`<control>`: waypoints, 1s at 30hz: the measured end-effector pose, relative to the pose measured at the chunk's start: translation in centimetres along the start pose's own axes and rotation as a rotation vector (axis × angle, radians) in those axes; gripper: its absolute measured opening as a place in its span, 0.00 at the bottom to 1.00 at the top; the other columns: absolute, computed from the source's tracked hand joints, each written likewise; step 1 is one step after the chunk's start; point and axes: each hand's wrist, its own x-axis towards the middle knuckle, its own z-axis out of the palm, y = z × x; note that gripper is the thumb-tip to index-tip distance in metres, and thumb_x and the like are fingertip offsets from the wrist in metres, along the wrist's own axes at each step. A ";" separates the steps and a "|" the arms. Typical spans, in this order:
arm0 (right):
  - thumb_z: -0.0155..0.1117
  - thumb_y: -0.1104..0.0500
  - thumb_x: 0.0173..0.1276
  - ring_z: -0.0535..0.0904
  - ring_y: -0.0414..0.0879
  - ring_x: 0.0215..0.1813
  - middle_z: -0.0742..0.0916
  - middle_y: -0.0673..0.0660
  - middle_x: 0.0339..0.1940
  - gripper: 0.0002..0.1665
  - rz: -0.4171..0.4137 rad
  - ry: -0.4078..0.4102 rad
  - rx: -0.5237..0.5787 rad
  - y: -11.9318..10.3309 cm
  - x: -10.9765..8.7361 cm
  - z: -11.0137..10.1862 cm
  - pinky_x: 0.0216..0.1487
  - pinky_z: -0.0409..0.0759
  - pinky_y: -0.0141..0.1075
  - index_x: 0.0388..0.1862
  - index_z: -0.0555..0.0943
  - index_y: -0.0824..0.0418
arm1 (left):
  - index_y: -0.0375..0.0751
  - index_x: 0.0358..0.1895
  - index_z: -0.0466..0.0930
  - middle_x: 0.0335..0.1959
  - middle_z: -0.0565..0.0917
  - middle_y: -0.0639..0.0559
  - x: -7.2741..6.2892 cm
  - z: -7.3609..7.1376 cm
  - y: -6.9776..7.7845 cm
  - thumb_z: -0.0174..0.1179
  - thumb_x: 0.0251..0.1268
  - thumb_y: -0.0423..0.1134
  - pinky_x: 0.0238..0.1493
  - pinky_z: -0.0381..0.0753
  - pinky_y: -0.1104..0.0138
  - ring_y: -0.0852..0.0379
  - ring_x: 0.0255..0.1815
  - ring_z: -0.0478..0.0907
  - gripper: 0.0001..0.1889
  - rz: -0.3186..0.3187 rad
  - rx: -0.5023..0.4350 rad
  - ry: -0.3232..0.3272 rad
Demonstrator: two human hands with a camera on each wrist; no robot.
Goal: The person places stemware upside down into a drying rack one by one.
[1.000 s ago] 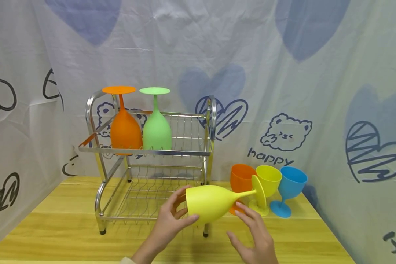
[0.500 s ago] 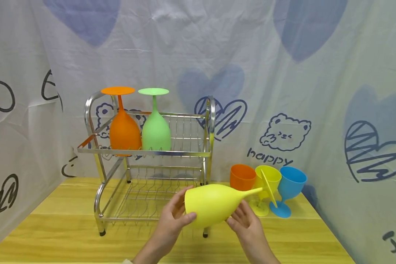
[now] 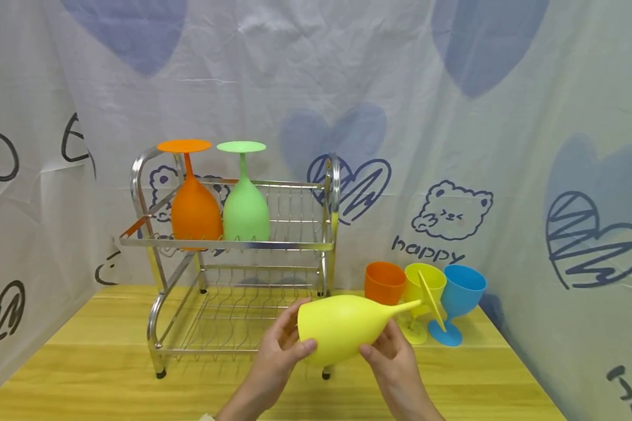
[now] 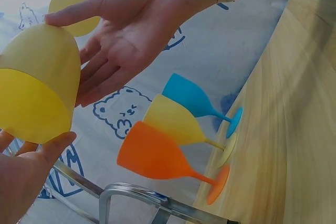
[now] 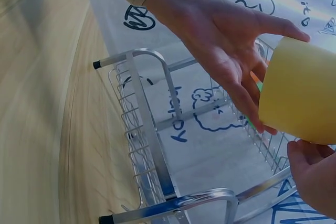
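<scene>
A yellow plastic goblet [image 3: 342, 327] lies sideways in the air over the front of the table, its mouth to the left and its foot to the right. My left hand [image 3: 274, 356] grips the bowl near the rim, thumb in front and fingers behind. At the stem end, my right hand [image 3: 396, 365] holds the bowl's lower right, its fingers partly hidden behind it. In the left wrist view the goblet's open mouth [image 4: 34, 106] faces the camera. An orange goblet [image 3: 196, 210] and a light green goblet [image 3: 246, 213] stand upside down on the rack's upper tier.
The two-tier metal rack [image 3: 289, 245] stands behind and left of my hands. Upright at the right of the wooden table [image 3: 84, 362] are an orange goblet [image 3: 383, 283], a yellow goblet [image 3: 437, 285] and a blue goblet [image 3: 462, 292]. A printed cloth [image 3: 426, 146] hangs behind.
My right hand has come from open beside the stem to holding the bowl. The held goblet's foot has shifted slightly right and tilted. The left hand keeps its grip.
</scene>
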 end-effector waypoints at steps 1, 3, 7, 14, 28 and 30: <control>0.60 0.66 0.69 0.74 0.48 0.60 0.75 0.58 0.62 0.32 -0.005 -0.001 -0.002 0.0 0.0 0.0 0.60 0.74 0.38 0.70 0.61 0.61 | 0.28 0.71 0.55 0.63 0.67 0.35 0.0 0.0 -0.1 0.63 0.57 0.33 0.57 0.76 0.59 0.45 0.60 0.71 0.39 -0.006 -0.002 0.000; 0.60 0.66 0.69 0.74 0.48 0.60 0.75 0.59 0.62 0.33 -0.017 -0.005 -0.003 0.0 0.0 0.1 0.60 0.75 0.38 0.70 0.61 0.60 | 0.28 0.71 0.55 0.63 0.67 0.35 0.1 0.0 -0.1 0.63 0.57 0.33 0.58 0.76 0.59 0.45 0.61 0.70 0.39 -0.020 -0.005 0.002; 0.60 0.67 0.68 0.74 0.50 0.60 0.76 0.59 0.62 0.33 -0.038 -0.010 -0.011 0.0 0.1 0.2 0.60 0.75 0.39 0.70 0.61 0.61 | 0.29 0.72 0.54 0.64 0.67 0.34 0.1 -0.1 -0.3 0.63 0.57 0.34 0.59 0.75 0.59 0.45 0.62 0.70 0.40 -0.031 0.001 0.001; 0.62 0.66 0.66 0.74 0.51 0.59 0.77 0.59 0.60 0.35 -0.023 0.036 -0.064 0.0 0.1 0.4 0.57 0.77 0.39 0.69 0.61 0.64 | 0.30 0.74 0.50 0.69 0.60 0.31 -0.1 -0.5 -0.3 0.62 0.61 0.37 0.62 0.71 0.60 0.41 0.68 0.63 0.41 -0.043 0.039 -0.043; 0.65 0.68 0.62 0.76 0.48 0.57 0.78 0.60 0.59 0.35 -0.080 0.081 -0.283 -0.7 -0.1 -1.2 0.56 0.77 0.34 0.67 0.64 0.64 | 0.46 0.74 0.58 0.73 0.62 0.48 -2.2 -3.7 5.2 0.66 0.57 0.31 0.61 0.68 0.72 0.59 0.62 0.69 0.41 0.261 0.724 0.005; 0.68 0.68 0.61 0.76 0.46 0.57 0.78 0.58 0.60 0.36 -0.105 0.086 -0.376 -1.0 0.0 -1.6 0.58 0.75 0.31 0.67 0.65 0.62 | 0.50 0.74 0.60 0.73 0.62 0.53 -2.8 -4.7 6.8 0.70 0.53 0.33 0.60 0.65 0.76 0.65 0.60 0.69 0.43 0.314 0.897 0.064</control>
